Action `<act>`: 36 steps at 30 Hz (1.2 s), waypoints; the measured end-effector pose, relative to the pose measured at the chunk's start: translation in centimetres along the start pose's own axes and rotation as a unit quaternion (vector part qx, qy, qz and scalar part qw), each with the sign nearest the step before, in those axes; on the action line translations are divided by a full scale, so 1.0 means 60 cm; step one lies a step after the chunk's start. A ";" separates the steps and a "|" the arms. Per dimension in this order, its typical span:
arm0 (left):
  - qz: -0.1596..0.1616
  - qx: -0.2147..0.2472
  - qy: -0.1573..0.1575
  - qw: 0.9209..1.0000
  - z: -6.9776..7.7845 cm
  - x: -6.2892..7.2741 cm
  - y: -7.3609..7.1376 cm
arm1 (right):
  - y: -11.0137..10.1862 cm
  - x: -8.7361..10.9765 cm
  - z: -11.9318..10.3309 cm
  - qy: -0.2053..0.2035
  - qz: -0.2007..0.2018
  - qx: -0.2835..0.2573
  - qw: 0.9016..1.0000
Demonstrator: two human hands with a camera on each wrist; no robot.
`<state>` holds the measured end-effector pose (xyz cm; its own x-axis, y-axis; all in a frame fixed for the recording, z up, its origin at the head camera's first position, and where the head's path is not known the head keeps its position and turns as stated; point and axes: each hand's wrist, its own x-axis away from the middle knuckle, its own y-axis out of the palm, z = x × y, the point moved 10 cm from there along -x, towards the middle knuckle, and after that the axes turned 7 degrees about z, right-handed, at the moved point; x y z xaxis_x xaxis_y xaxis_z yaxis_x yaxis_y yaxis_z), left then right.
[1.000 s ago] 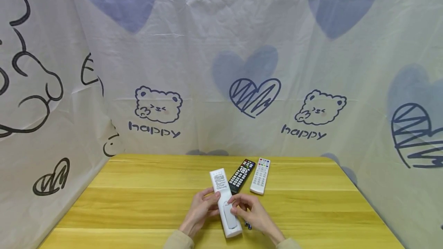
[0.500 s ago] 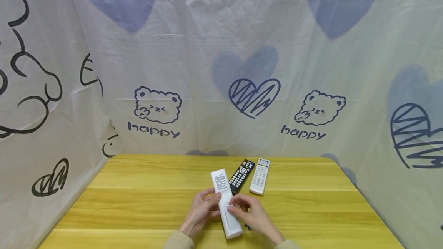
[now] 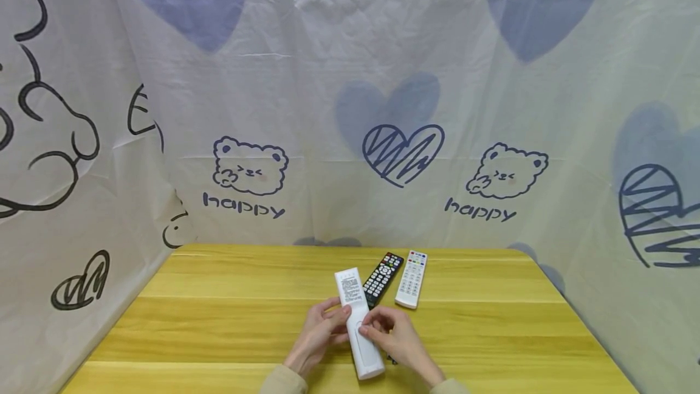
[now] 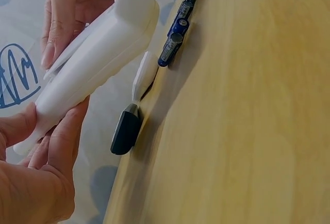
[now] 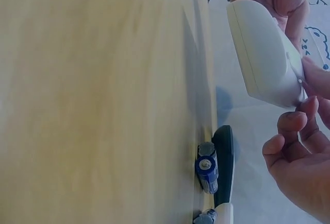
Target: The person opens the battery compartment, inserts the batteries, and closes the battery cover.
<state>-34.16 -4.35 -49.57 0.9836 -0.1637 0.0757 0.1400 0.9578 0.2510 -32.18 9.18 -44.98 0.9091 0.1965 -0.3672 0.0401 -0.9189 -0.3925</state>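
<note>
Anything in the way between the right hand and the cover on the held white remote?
Nothing visible: the right hand touches the cover directly. The batteries lie on the table, away from both.

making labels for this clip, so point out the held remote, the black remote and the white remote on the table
held remote [image 4: 100, 62], left wrist view, side of its body
black remote [image 3: 384, 278], head view, button face
white remote on the table [image 3: 412, 279], head view, button face
</note>
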 end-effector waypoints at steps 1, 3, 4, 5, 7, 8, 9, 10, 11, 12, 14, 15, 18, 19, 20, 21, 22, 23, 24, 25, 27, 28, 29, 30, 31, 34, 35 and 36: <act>0.000 -0.001 -0.001 1.000 -0.001 0.000 0.000 | 0.001 0.000 0.000 0.002 0.000 -0.003 1.000; -0.003 -0.003 -0.001 1.000 -0.001 -0.001 -0.001 | 0.001 0.000 0.000 0.005 -0.001 -0.010 1.000; -0.003 -0.003 -0.001 1.000 -0.001 -0.001 -0.001 | 0.001 0.000 0.004 0.015 0.000 -0.015 1.000; -0.004 -0.003 -0.002 1.000 -0.002 -0.001 -0.001 | 0.002 0.000 0.003 0.015 0.000 -0.018 1.000; -0.005 -0.003 -0.003 1.000 -0.002 0.000 -0.002 | 0.002 0.000 0.003 0.013 0.000 -0.022 1.000; -0.005 -0.003 -0.003 1.000 -0.002 0.000 -0.002 | 0.002 0.000 0.003 0.013 0.001 -0.024 1.000; -0.005 -0.003 -0.003 1.000 -0.002 0.000 -0.002 | 0.002 0.000 0.003 0.012 0.001 -0.025 1.000; -0.004 -0.002 -0.005 1.000 -0.003 0.000 -0.003 | 0.002 0.000 0.004 0.014 0.002 -0.027 1.000; -0.003 -0.001 -0.005 1.000 -0.002 0.000 -0.003 | 0.003 0.000 0.005 0.015 0.002 -0.028 0.999; -0.003 0.000 -0.005 1.000 -0.002 0.000 -0.003 | 0.003 0.000 0.006 0.017 0.002 -0.030 0.999; -0.004 0.002 -0.003 1.000 -0.002 0.000 -0.002 | 0.003 0.000 0.008 0.021 0.002 -0.033 0.999; -0.005 0.003 -0.003 1.000 -0.001 0.000 -0.001 | 0.004 0.000 0.009 0.024 0.002 -0.036 0.999; -0.006 0.004 -0.002 1.000 -0.001 0.000 0.001 | 0.002 0.000 0.010 0.027 0.004 -0.041 0.999; -0.007 0.004 -0.002 1.000 -0.001 0.000 0.002 | 0.002 0.001 0.010 0.027 0.004 -0.043 0.999; -0.007 0.004 -0.002 1.000 -0.001 0.000 0.002 | 0.001 0.001 0.009 0.025 0.005 -0.045 0.999; -0.008 0.004 -0.004 1.000 -0.001 0.000 0.003 | 0.000 0.001 0.008 0.025 0.005 -0.047 0.999; -0.008 0.003 -0.004 1.000 -0.001 0.000 0.003 | 0.000 0.002 0.007 0.022 0.005 -0.049 0.999; -0.008 0.001 -0.005 1.000 -0.001 0.000 0.003 | 0.000 0.002 0.006 0.020 0.004 -0.050 0.999; -0.008 0.001 -0.006 1.000 -0.002 0.000 0.004 | -0.001 0.002 0.005 0.018 0.001 -0.051 0.999; -0.009 0.000 -0.007 1.000 -0.002 0.000 0.004 | -0.001 0.003 0.004 0.018 -0.001 -0.052 0.998; -0.010 0.000 -0.009 1.000 -0.003 0.001 0.004 | -0.001 0.004 0.004 0.017 -0.007 -0.052 0.998; -0.010 -0.001 -0.009 1.000 -0.003 0.001 0.004 | -0.001 0.004 0.004 0.017 -0.010 -0.051 0.999; -0.011 -0.002 -0.010 1.000 -0.003 0.001 0.004 | -0.001 0.004 0.005 0.017 -0.012 -0.049 0.999; -0.013 -0.002 -0.011 1.000 -0.004 0.001 0.004 | -0.002 0.005 0.006 0.021 -0.014 -0.049 0.998; -0.013 -0.003 -0.012 1.000 -0.004 0.001 0.004 | -0.003 0.005 0.007 0.024 -0.016 -0.049 0.998; -0.016 -0.004 -0.016 1.000 -0.005 0.001 0.005 | -0.008 0.007 0.010 0.029 -0.017 -0.046 0.998; -0.018 -0.004 -0.017 1.000 -0.005 0.001 0.005 | -0.010 0.007 0.012 0.033 -0.017 -0.045 0.998; -0.021 -0.003 -0.018 1.000 -0.005 0.000 0.005 | -0.013 0.007 0.013 0.034 -0.017 -0.044 0.998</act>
<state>-34.07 -3.96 -49.80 0.9722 -0.2119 0.1000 0.1816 0.9511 0.2497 -32.16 10.25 -45.49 0.9327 0.2064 -0.2956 0.1042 -0.9393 -0.3270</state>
